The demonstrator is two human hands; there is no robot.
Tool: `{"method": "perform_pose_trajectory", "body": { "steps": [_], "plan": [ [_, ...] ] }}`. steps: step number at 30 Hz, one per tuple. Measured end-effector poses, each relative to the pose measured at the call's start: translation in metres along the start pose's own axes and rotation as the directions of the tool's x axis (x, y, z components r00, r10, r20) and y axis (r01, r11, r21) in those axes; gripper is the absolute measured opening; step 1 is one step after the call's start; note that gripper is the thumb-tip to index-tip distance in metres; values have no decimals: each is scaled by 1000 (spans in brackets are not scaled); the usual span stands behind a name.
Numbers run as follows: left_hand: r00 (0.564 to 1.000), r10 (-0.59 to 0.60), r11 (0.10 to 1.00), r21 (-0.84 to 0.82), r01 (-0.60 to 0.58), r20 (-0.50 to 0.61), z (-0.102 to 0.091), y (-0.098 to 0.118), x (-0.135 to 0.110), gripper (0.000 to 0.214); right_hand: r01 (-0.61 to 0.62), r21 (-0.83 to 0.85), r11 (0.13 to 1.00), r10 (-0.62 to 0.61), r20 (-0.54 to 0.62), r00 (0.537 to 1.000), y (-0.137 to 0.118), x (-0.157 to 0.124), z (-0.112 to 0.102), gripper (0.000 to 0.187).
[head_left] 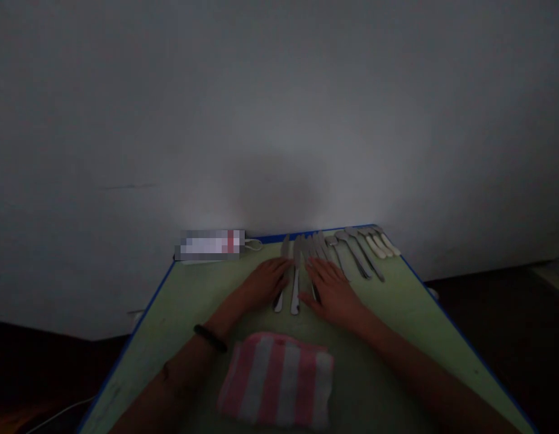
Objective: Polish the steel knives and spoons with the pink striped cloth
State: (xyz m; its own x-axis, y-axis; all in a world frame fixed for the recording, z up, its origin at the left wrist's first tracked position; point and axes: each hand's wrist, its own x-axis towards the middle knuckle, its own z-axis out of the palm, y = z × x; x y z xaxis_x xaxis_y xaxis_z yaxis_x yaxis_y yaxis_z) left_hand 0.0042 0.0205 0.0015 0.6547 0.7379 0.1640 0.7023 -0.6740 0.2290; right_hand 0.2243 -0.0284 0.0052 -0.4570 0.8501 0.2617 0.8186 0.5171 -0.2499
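Observation:
My left hand (pixel 269 280) is closed over the middle of a table knife (pixel 278 303), whose blade and handle end show beyond the fingers. Just right of it, a second table knife (pixel 295 295) lies on the table between my hands. My right hand (pixel 332 291) rests palm down with fingers stretched and thumb apart, covering parts of several more knives (pixel 316 241); their blades stick out past the fingertips. Under its palm a dark knife handle shows in part. The knives point toward the wall in a row.
Right of the knives lie spoons (pixel 345 238) and forks with pale handles (pixel 376 246). A folded pink-and-white striped cloth (pixel 274 380) lies in front of me. A blurred-out box-like object (pixel 211 246) with a white loop sits at the back left. The green table (pixel 170 319) meets a grey wall (pixel 279 120).

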Motion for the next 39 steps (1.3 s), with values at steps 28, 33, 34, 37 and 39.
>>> {"method": "perform_pose_trajectory", "body": {
  "steps": [28,33,34,37,39],
  "plan": [
    [993,61,998,13,-63,97,19,21,35,76,25,-36,999,-20,125,992,37,-13,1,64],
    [994,69,998,-13,-68,89,22,26,36,89,91,4,996,-91,150,984,40,-18,-3,78],
    [994,63,998,-15,-61,86,23,26,36,87,93,5,996,-93,150,984,41,-18,-3,79],
    [996,52,998,-21,-51,78,24,26,36,77,85,-16,996,-82,141,987,44,-16,-1,79],
    [995,60,998,-26,-58,79,24,26,36,74,93,-32,995,-88,138,986,44,-15,-1,81]
  ]
}}
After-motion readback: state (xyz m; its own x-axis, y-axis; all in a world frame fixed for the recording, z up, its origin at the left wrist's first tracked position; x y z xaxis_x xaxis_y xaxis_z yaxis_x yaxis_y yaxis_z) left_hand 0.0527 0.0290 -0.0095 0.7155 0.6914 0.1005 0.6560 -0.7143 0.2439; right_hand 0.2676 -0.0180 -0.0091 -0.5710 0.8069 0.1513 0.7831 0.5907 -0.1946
